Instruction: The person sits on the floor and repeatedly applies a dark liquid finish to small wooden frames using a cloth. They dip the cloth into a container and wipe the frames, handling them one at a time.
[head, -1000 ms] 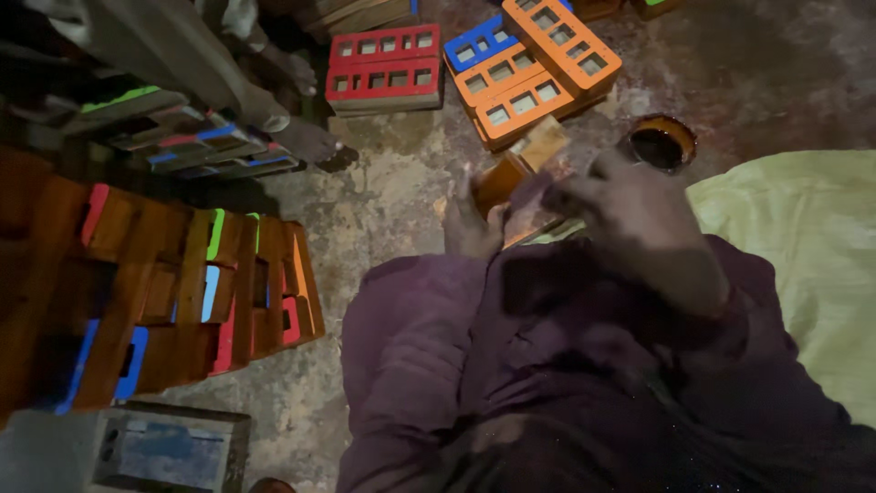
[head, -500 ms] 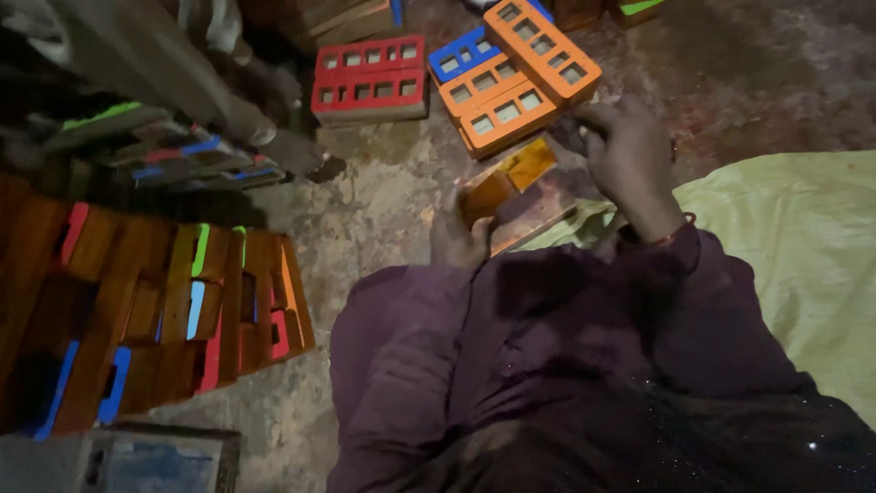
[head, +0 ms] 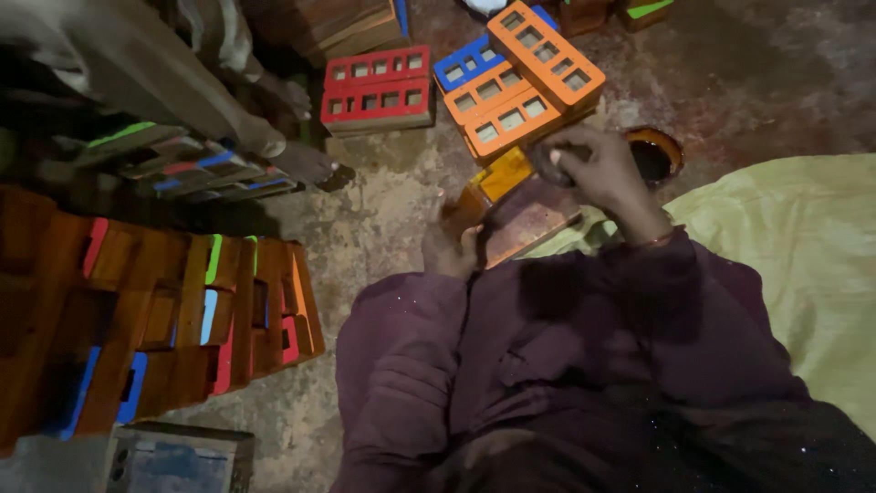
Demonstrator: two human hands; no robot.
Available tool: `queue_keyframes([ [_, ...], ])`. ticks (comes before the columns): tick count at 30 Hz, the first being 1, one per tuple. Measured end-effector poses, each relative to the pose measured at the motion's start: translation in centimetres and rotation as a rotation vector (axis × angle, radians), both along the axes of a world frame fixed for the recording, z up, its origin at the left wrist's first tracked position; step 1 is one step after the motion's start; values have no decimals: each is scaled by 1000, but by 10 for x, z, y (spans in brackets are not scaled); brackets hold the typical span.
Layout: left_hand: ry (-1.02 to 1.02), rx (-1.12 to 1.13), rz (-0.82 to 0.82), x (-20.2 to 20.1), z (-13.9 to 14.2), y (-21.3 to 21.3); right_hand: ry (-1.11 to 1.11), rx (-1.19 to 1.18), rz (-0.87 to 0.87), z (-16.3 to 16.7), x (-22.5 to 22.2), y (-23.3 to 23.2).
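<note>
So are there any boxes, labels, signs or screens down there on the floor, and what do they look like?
Box-like object: bottom left corner of the floor, rectangular, grey frame around a bluish, worn face; too dim to tell whether it is a package or a screen.
Small round pot: beside the right hand, dark inside with an orange-brown rim, no label visible.
Painted wooden frames: red, orange and blue, stacked at the top; no labels visible.
No signs in view.

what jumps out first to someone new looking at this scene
The bright orange wooden frames stacked at top centre on the dirt floor, with red frames to their left. Just below them, the right hand presses a dark pad onto a wooden piece with a yellow end, which the left hand steadies.
</note>
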State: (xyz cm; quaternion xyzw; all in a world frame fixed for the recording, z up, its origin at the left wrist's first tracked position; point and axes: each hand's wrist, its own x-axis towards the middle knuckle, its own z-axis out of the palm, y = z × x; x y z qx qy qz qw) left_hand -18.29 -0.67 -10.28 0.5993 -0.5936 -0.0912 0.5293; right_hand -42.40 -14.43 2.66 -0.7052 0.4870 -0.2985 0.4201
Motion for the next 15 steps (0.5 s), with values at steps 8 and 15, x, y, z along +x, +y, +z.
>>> queue_keyframes([
  [8, 71, 123, 127, 15, 73, -15, -82, -320, -5, -49, -19, -31],
  [15, -641, 391, 145, -21, 203, -64, -8, -242, -166, -58, -47, -43],
])
